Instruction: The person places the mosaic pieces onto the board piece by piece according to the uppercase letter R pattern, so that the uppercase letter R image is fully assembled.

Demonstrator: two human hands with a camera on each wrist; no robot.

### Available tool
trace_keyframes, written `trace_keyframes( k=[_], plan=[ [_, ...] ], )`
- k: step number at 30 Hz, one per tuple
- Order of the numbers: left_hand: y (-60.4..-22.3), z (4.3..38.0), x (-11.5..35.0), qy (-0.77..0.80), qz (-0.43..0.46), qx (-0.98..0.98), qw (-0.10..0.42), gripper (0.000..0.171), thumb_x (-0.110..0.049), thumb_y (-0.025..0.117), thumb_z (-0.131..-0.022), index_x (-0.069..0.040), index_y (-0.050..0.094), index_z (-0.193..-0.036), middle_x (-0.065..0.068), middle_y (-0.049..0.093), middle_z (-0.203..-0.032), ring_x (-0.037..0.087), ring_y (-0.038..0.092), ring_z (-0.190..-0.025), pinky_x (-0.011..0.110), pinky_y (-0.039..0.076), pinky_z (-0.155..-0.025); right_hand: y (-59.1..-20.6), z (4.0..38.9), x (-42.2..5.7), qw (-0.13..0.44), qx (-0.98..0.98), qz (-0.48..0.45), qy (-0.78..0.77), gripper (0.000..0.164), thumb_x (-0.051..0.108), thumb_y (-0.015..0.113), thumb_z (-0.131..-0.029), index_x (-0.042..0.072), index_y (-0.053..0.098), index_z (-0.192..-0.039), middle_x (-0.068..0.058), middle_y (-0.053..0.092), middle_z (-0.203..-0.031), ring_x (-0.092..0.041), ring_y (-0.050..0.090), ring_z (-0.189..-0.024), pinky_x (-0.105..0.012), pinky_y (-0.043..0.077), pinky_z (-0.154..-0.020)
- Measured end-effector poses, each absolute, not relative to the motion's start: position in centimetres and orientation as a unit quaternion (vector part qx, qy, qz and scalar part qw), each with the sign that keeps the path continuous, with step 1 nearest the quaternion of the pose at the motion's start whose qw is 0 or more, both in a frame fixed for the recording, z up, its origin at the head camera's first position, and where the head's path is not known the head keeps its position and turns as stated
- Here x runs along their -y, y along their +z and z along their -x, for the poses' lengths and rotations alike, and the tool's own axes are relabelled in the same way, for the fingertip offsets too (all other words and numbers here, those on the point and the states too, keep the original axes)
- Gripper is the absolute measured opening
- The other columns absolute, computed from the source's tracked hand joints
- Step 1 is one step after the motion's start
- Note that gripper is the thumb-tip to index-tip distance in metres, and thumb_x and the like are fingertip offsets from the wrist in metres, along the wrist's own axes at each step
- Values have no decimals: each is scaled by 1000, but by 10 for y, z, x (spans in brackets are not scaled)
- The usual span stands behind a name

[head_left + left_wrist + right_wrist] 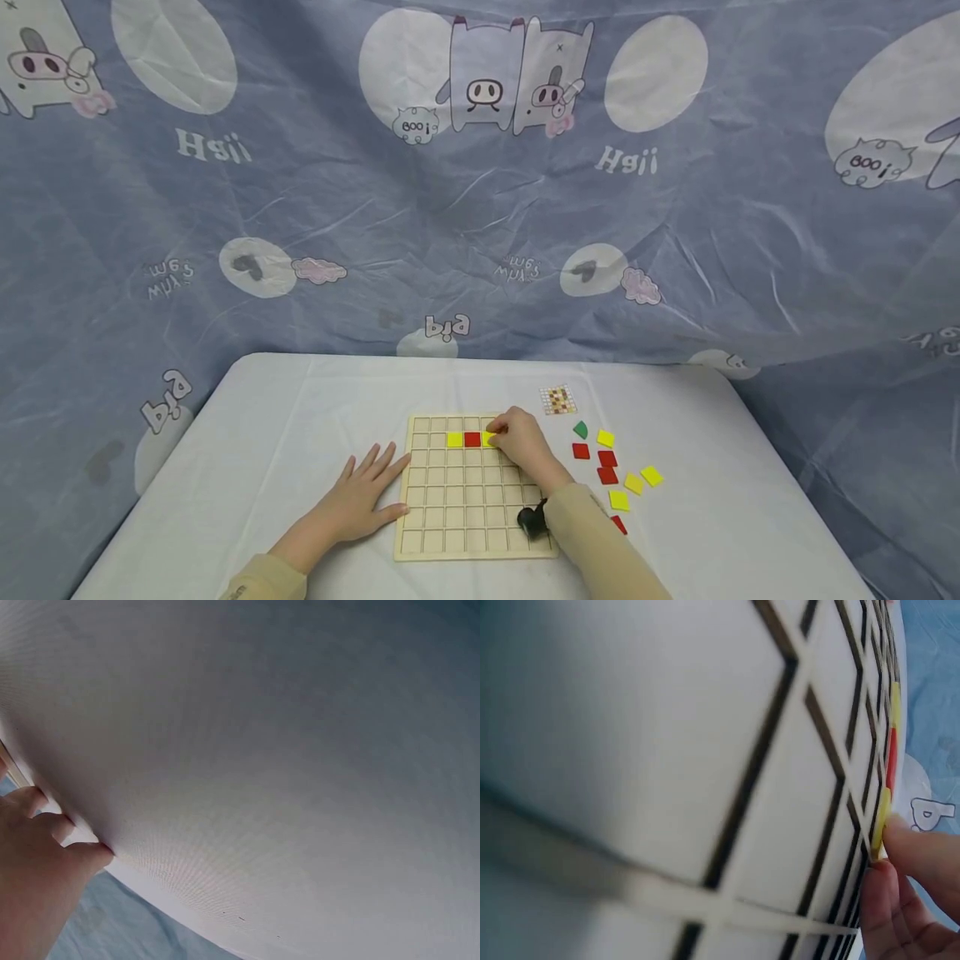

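A wooden grid board (436, 497) lies on the white table. Along its second row from the far side sit a yellow square tile (455, 440) and a red square tile (472, 439), side by side. Just right of the red one, my right hand (523, 442) pinches another yellow tile (881, 823) between thumb and finger, down at the grid in the right wrist view. My left hand (360, 496) rests flat with fingers spread, its forefinger and thumb at the board's left edge. In the left wrist view its fingers (49, 817) lie along the white cloth.
Right of the board lie loose red tiles (607, 476), yellow tiles (618, 501) and a green quarter-round piece (581, 430). A small pattern card (558, 400) is behind them. A black wrist device (532, 520) overlaps the board's near right corner. A printed blue curtain (480, 208) hangs behind.
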State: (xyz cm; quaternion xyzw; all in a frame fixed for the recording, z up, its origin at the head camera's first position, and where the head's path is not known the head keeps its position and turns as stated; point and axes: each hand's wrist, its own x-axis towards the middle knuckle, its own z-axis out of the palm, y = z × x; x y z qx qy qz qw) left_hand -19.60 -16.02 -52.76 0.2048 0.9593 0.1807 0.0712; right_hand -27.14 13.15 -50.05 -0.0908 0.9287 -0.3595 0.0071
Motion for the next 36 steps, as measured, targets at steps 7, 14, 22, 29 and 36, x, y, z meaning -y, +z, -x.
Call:
trace_keyframes(
  k=[7, 14, 22, 29, 36],
  plan=[
    [-525, 198, 160, 177, -207, -960, 67, 77, -59, 57, -92, -20, 34, -154, 14, 25, -163, 41, 19, -150, 71, 15, -114, -484, 269, -157, 38, -904, 43, -424, 21, 14, 71, -90, 7, 73, -110, -5, 69, -102, -18, 64, -89, -33, 55, -75],
    [-524, 199, 161, 171, -206, -961, 69, 77, -59, 56, -92, -20, 33, -155, 14, 25, -163, 41, 18, -151, 71, 15, -115, -480, 257, -194, 32, -908, 10, -418, 19, 12, 73, -88, 7, 74, -107, -2, 72, -94, -14, 64, -83, -30, 56, -72],
    [-526, 199, 161, 170, -209, -961, 66, 77, -60, 56, -92, -20, 33, -154, 14, 26, -162, 41, 19, -150, 71, 16, -114, -495, 235, -213, 60, -930, 7, -363, 20, 9, 79, -82, 12, 75, -102, 3, 69, -91, -11, 58, -79, -24, 54, -70],
    [-527, 198, 161, 175, -207, -960, 65, 77, -59, 57, -92, -19, 34, -154, 14, 27, -162, 41, 20, -150, 71, 16, -114, -504, 230, -211, 86, -927, 18, -365, 28, 1, 79, -78, 14, 74, -102, 0, 61, -93, -15, 54, -84, -24, 49, -70],
    [-526, 197, 161, 179, -209, -959, 66, 77, -58, 57, -92, -19, 34, -154, 15, 27, -162, 42, 20, -150, 72, 16, -114, -504, 227, -213, 97, -927, 30, -362, 30, -2, 81, -74, 13, 69, -97, 1, 61, -91, -15, 54, -84, -28, 53, -77]
  ],
)
